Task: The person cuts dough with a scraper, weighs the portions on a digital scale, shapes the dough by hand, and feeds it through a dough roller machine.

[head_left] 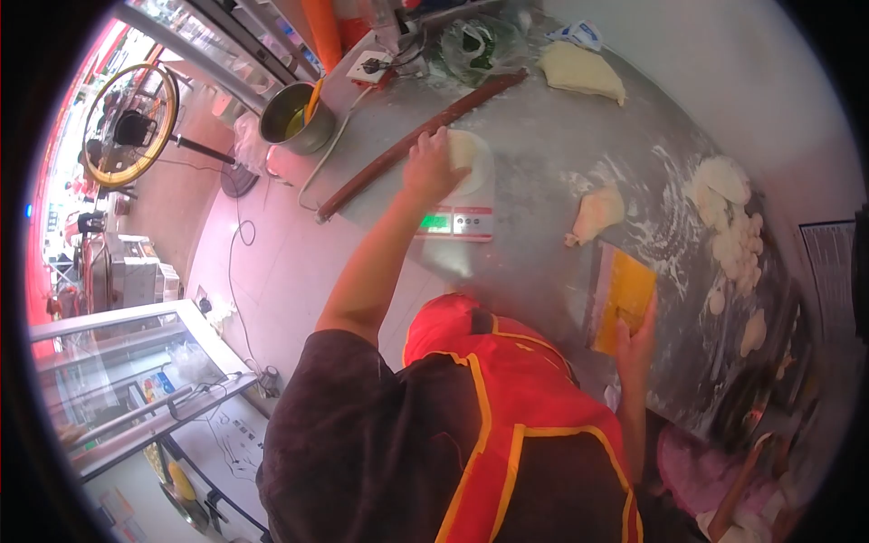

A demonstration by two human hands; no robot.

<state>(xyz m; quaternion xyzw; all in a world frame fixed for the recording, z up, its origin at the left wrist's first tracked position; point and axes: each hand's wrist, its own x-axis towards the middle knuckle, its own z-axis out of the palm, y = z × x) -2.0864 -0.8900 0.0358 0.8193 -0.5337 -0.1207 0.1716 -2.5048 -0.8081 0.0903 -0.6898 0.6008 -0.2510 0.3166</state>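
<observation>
Dough work sits partway along, judging by how things lie: a cluster of small dough pieces is already portioned at the right of the floured metal table, with a few separate bits just beside it, while a larger dough slab remains undivided near the far edge. One loose dough piece lies between the scale and the cluster, so portioning looks well under way but unfinished. Left hand is over the pale round top of the scale, fingers bent and close together, thumb apart; whether it grips any dough there, cannot tell. Scale display is lit green, figures too small to read. Right hand is closed around a yellow scraper, held low over the table near the loose piece, blade side toward the scale. Long wooden rod lies diagonally just beyond the left hand; contact between them can't be judged. Metal pot with an orange-handled utensil in it stands left of the rod, power socket block nearby, plastic bag with something green beyond. Another person's arm shows lower right, apart from both hands.
</observation>
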